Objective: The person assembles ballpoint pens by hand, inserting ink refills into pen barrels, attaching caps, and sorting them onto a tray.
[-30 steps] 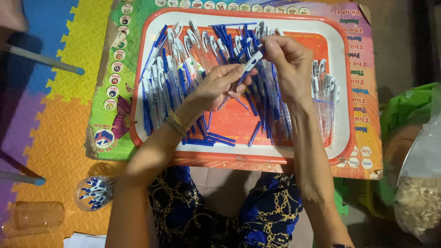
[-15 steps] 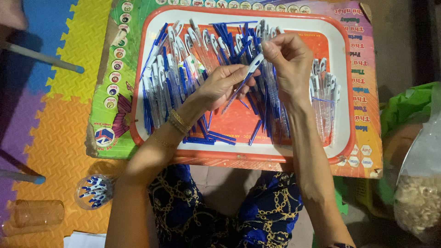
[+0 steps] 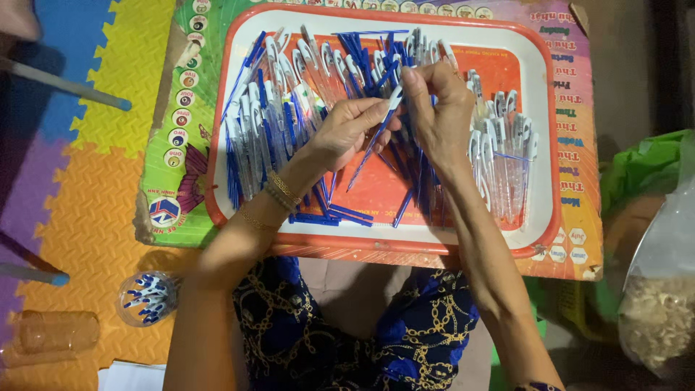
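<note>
Pens are what your hands are busy with: your left hand (image 3: 346,130) and right hand (image 3: 439,108) meet over the middle of the tray (image 3: 544,145), sharing one blue and white pen (image 3: 376,130) between them. Fingers of your left hand curl loosely around the blue shaft from underneath, closed on it but not squeezing; your right hand pinches the white upper end between thumb and fingertips, the rest of its fingers folded in.

To do this well, keep the two ends in line, so that the white part meets the shaft straight and not at a slant. Let the left hand steady the shaft while the right does the fine work (a firm pinch, no bending force across the thin barrel). Stay low over the tray, so a slipped piece lands among the others.

As for the pen, it is slim, with a dark blue shaft tapering downward to the left and a white top with a clip-like piece, tilted across the orange tray floor. Similar pens (image 3: 260,130) lie heaped along the tray's left side and far edge, more in a row (image 3: 503,156) to the right. A clear cup of blue caps (image 3: 147,297) stands on the foam mat (image 3: 87,217) by your left elbow.
</note>
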